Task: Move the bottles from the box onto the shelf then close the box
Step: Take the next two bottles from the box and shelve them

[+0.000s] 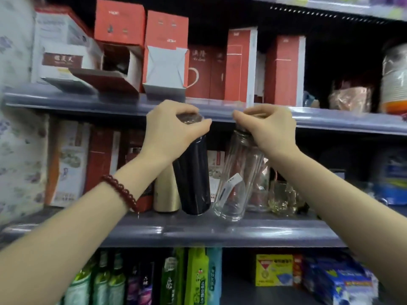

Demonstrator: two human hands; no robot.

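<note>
My left hand (pixel 170 128) grips the cap of a tall black bottle (pixel 192 179), whose base rests near the front of the grey middle shelf (pixel 220 230). My right hand (pixel 271 126) holds the dark neck of a clear glass bottle (pixel 236 183) with a white tag inside; it leans to the left, its base at the shelf's front edge. A gold bottle (pixel 166 194) stands just left of the black one, partly hidden behind my left wrist. The box is out of view.
Red and white cartons (pixel 167 51) fill the upper shelf. Red boxes (pixel 99 159) stand left of the bottles, glassware (pixel 284 199) to their right. Green bottles (pixel 198 278) and a yellow box (pixel 274 269) sit on the lower shelf.
</note>
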